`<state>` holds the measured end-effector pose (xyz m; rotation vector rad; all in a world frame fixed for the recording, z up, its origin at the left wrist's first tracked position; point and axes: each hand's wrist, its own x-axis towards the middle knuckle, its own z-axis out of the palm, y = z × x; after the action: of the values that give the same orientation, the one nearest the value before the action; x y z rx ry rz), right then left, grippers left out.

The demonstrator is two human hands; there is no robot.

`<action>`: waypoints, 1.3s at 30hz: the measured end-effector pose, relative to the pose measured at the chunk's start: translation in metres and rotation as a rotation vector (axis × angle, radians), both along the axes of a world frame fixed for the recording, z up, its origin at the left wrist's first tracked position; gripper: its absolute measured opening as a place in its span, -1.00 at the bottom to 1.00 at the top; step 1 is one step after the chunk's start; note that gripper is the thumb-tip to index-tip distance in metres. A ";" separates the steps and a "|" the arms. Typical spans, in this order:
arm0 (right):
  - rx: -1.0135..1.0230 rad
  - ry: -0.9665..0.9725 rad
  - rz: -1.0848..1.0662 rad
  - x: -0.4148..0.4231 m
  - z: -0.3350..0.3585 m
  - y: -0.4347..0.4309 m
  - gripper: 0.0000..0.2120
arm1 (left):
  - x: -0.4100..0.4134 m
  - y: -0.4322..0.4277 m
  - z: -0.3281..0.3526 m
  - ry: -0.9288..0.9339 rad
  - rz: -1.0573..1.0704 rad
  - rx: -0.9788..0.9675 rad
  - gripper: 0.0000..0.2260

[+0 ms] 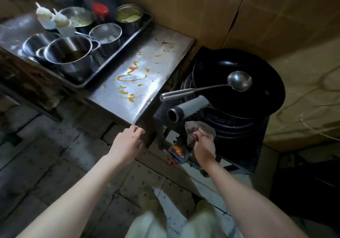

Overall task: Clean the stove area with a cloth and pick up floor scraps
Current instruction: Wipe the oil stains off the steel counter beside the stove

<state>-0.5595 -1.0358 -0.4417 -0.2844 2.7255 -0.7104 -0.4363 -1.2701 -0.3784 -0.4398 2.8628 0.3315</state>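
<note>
Cloth, grey and crumpled, sits at the far right of the working area, bunched against the front of the dark stove just below the wok's handle. Going from the left: a metal tray at the surface's back left corner carries steel pots and bowls, among them a large pot with dark liquid and a jar with a red lid. Beside the tray, the bare steel surface is streaked with orange sauce spills running toward its front edge. At the front right corner of that surface the left hand rests with its fingers curled loosely, touching the corner's edge and holding nothing. Right of it, the right hand has its fingers closed on the cloth. Above sits a black wok on the stove, with a steel ladle lying in it, the ladle's handle pointing toward the surface. Below the hands, colourful scraps lie on the floor by the stove's foot.
</note>
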 end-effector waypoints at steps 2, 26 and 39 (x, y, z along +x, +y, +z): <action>-0.023 0.039 0.005 0.000 0.000 -0.024 -0.63 | 0.000 -0.020 0.000 -0.007 -0.037 -0.007 -0.67; -0.178 -0.009 -0.417 0.001 -0.020 -0.099 -0.69 | -0.076 -0.121 -0.008 0.072 -0.141 0.046 -0.69; 0.111 0.082 -0.430 -0.026 -0.010 -0.211 -0.63 | -0.145 -0.223 -0.001 0.070 -0.485 0.104 -0.67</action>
<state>-0.5858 -1.2467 -0.4514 0.3152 2.9222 -0.6586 -0.5811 -1.4934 -0.3794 0.2893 2.8778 0.4046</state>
